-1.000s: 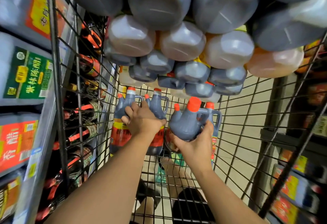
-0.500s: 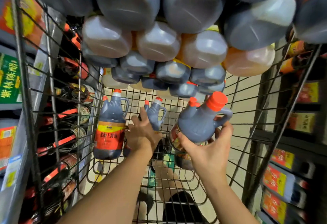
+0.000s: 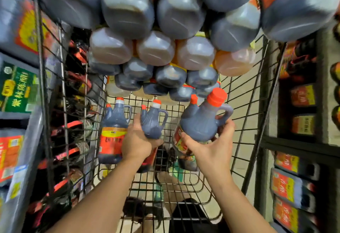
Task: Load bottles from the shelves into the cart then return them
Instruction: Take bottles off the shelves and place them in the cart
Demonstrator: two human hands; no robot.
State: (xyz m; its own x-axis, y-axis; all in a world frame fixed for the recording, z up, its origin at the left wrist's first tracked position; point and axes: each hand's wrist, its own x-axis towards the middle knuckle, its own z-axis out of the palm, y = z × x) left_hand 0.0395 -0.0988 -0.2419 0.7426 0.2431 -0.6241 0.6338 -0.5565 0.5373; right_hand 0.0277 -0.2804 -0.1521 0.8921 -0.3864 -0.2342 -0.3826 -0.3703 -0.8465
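Observation:
I look down into a black wire cart [image 3: 242, 104]. My left hand [image 3: 137, 140] grips a dark sauce bottle [image 3: 152, 120] with an orange cap and a side handle, low in the cart's middle. My right hand [image 3: 209, 148] holds a second, nearer dark bottle [image 3: 200, 122] by its body, raised and tilted to the right, its orange cap up. A third dark bottle [image 3: 113, 131] with a red and yellow label stands against the cart's left wall, untouched.
Many large dark and amber jugs [image 3: 156, 48] fill the cart's far end and the top of the view. Shelves of bottles [image 3: 16, 89] rise at the left; more shelves [image 3: 294, 177] stand at the right. My legs show under the cart floor.
My right hand has lifted its bottle up and toward me, tilting it. My left hand has shifted from the far-left bottle to the middle one. The view has moved closer to the jugs.

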